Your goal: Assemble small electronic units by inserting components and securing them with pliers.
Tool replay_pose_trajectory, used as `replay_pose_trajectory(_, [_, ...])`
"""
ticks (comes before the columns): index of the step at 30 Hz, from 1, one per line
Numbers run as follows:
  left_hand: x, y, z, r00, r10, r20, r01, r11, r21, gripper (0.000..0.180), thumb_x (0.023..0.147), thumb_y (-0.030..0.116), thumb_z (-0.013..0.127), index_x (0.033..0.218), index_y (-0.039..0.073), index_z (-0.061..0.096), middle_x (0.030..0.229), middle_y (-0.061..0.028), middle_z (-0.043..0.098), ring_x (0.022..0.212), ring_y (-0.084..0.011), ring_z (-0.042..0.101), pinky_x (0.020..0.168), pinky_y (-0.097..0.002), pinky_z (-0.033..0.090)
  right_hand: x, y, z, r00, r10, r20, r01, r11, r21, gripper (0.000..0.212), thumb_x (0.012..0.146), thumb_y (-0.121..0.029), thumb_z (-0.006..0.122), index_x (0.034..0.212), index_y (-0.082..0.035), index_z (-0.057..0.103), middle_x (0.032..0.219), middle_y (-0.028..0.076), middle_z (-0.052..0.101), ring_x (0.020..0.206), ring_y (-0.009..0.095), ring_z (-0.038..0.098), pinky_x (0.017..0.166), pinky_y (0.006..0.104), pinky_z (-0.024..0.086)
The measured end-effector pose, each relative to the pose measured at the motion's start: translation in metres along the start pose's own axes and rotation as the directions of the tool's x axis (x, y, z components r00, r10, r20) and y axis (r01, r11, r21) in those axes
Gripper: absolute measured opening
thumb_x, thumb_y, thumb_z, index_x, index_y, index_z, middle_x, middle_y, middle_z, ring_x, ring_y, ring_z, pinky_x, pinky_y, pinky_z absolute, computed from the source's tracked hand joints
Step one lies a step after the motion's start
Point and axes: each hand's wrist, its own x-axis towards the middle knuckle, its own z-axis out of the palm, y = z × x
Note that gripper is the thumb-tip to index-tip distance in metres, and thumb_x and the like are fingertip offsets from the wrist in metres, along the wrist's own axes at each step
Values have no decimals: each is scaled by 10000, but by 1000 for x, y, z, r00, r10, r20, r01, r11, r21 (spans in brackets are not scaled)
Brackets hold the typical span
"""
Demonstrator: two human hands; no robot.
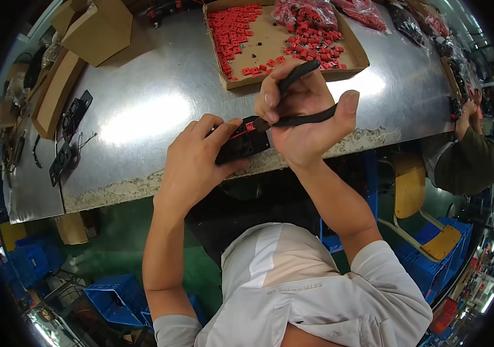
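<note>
Closest to the view is your own pale shirt (pixel 281 306); take the clock from the black part (pixel 238 149), with twelve pointing straight across the table. That part is at the table's near edge, in your left hand (pixel 198 153), which comes in from seven o'clock with fingers over its top and thumb along its near side. A small red piece (pixel 251 125) sits at its one o'clock corner. Your right hand (pixel 308 127) is at two o'clock, holding black-handled pliers (pixel 310 117): your fingers curl around the upper handle, your thumb lies along the lower, and the handles are spread wide. The pliers' tip is right by the red piece; you cannot tell from here whether it has closed on it. On the metal table (pixel 143 153), two black fans (pixel 73 113) lie at nine o'clock. Farther off, a cardboard tray (pixel 241 82) of red pieces (pixel 232 34) stands at one, and a cardboard box (pixel 99 34) at ten. Far out at three, a co-worker (pixel 469 159) is at the table.
</note>
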Motion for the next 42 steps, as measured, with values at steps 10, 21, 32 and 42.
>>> replay_pose_trajectory(10, [-2, -5, 2, 1000, 24, 0, -24, 1000, -12, 611, 653, 205, 827, 1224, 101, 637, 1022, -83, 599, 918, -289, 602, 798, -395, 506, 3, -2, 12, 996, -46, -71, 42, 998, -52, 940, 822, -850, 275, 1092, 6, 552, 807, 123, 534, 632, 194, 443, 587, 327, 374])
replay_pose_trajectory(21, [0, -9, 4, 997, 67, -22, -68, 998, -19, 587, 665, 219, 823, 1208, 109, 630, 1027, -84, 600, 898, -306, 604, 783, -408, 510, 0, 2, 20, 989, -21, -149, -6, 983, -183, 953, 759, -909, 273, 964, -17, 537, 667, 101, 474, 532, 166, 353, 522, 315, 303])
replay_pose_trajectory(32, [-2, -21, 3, 989, 148, 16, -144, 978, -148, 603, 648, 187, 834, 1186, 25, 617, 1065, -131, 634, 940, -343, 617, 808, -414, 508, -18, -4, 20, 993, -20, -116, 11, 997, -82, 968, 747, -923, 285, 927, 2, 503, 731, 112, 469, 573, 178, 381, 522, 324, 327])
replay_pose_trajectory(42, [71, -63, -28, 680, 628, 378, -538, 778, -323, 525, 677, 191, 776, 1159, 39, 634, 1110, -119, 621, 1022, -326, 588, 888, -421, 489, 40, -3, 17, 467, 287, 837, -132, 958, -254, 695, 849, -657, 489, 821, 24, 624, 684, 59, 574, 545, 191, 560, 493, 284, 431])
